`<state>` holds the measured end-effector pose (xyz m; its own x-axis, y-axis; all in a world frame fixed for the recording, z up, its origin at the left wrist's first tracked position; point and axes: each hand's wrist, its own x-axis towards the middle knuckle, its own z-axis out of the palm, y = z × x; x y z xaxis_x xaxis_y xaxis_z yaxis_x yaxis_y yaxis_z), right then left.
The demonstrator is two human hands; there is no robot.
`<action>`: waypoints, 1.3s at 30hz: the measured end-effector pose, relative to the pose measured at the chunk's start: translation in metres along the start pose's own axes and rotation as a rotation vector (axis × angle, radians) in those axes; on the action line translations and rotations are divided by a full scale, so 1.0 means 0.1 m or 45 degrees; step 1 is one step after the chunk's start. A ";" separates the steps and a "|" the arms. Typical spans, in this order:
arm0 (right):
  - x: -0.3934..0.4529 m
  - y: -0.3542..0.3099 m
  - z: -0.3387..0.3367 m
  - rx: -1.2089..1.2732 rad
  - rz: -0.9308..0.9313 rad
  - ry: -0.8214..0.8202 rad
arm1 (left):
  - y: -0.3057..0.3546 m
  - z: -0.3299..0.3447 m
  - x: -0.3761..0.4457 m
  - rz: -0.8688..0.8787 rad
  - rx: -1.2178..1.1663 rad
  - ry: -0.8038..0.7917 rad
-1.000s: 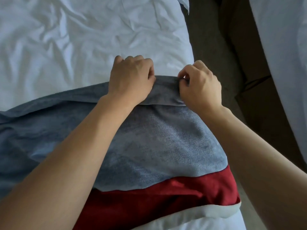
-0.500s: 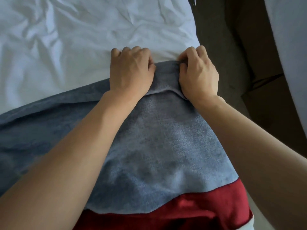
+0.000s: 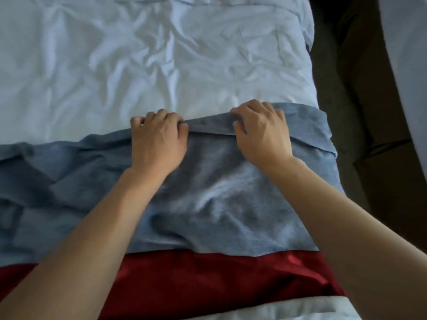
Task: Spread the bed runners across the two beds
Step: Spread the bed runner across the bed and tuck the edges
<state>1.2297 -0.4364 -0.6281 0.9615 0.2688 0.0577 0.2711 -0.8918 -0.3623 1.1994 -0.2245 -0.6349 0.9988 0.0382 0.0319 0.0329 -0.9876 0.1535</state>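
A blue-grey bed runner (image 3: 219,204) lies crumpled across the white bed (image 3: 138,65), reaching from the left edge of view to the bed's right side. Under its near edge a red runner (image 3: 219,280) shows as a band. My left hand (image 3: 157,144) grips the blue runner's far edge with curled fingers. My right hand (image 3: 261,132) grips the same folded edge a little to the right. The stretch of edge between both hands is pulled taut.
The white sheet beyond the runner is wrinkled. A dark floor gap (image 3: 346,112) runs along the bed's right side. The white edge of the second bed (image 3: 409,65) shows at the far right. A strip of white bedding (image 3: 254,310) lies below the red runner.
Both hands have slid the blue runner's far edge up the bed and moved farther apart. More of the runner's right end and the red band now shows.
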 end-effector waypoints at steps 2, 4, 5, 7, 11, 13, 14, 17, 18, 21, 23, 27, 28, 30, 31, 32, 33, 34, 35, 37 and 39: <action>0.07 -0.32 0.11 0.005 -0.046 -0.071 | -0.49 -0.12 -0.07 -0.100 0.050 -0.028; 0.15 -0.63 0.23 0.018 -0.083 -0.124 | -0.99 -0.24 -0.14 -0.187 0.102 -0.066; 0.20 -0.76 0.28 0.017 -0.094 -0.155 | -1.22 -0.30 -0.17 -0.222 0.124 -0.096; 0.30 -0.97 0.37 -0.014 -0.090 -0.236 | -1.60 -0.41 -0.22 -0.258 0.163 -0.184; 0.45 -1.32 0.51 -0.043 -0.035 -0.408 | -2.10 -0.57 -0.27 -0.301 0.136 -0.416; 0.52 -1.50 0.55 0.010 0.025 -0.466 | -2.25 -0.62 -0.29 -0.329 0.145 -0.534; 0.54 -1.59 0.56 0.061 0.065 -0.475 | -2.30 -0.64 -0.29 -0.333 0.132 -0.564; 0.56 -1.89 0.66 0.121 0.089 -0.454 | -2.46 -0.73 -0.31 -0.304 0.005 -0.552; 0.55 -2.01 0.70 0.113 0.066 -0.451 | -2.54 -0.75 -0.34 -0.270 -0.080 -0.546; 0.50 -2.35 0.86 0.145 -0.006 -0.446 | -2.73 -0.87 -0.44 -0.194 -0.361 -0.534; 0.51 -2.51 0.95 0.154 -0.035 -0.413 | -2.81 -0.90 -0.47 -0.115 -0.359 -0.430; 0.62 -2.50 0.99 0.042 0.023 -0.181 | -2.91 -0.74 -0.37 -0.033 -0.245 -0.060; 0.66 -2.45 0.97 0.010 0.069 -0.110 | -2.93 -0.69 -0.32 -0.029 -0.220 -0.029; 0.73 -2.36 0.93 -0.051 0.135 -0.053 | -3.02 -0.63 -0.27 -0.048 -0.142 -0.061; 0.74 -2.35 0.93 -0.079 0.135 -0.071 | -3.10 -0.63 -0.26 -0.061 -0.080 -0.081; 0.75 -2.38 0.93 -0.102 0.112 -0.100 | -3.20 -0.64 -0.27 -0.074 -0.017 -0.098; 0.74 -2.44 0.95 -0.112 0.070 -0.129 | -3.31 -0.66 -0.30 -0.090 0.028 -0.128; 0.74 -2.52 0.99 -0.109 0.018 -0.149 | -3.43 -0.68 -0.33 -0.114 0.047 -0.180; 0.73 -2.63 1.03 -0.098 -0.037 -0.162 | -3.54 -0.71 -0.38 -0.135 0.050 -0.237; 0.74 -2.84 1.11 -0.089 -0.120 -0.187 | -3.69 -0.73 -0.46 -0.158 0.078 -0.274; 0.80 -2.97 1.15 -0.079 -0.089 -0.256 | -3.82 -0.74 -0.49 -0.206 0.158 -0.228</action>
<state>1.2205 -0.1085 -0.6232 0.9134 0.3924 -0.1081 0.3452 -0.8875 -0.3052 1.1347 0.1619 -0.6219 0.9705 0.1806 -0.1598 0.1860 -0.9824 0.0195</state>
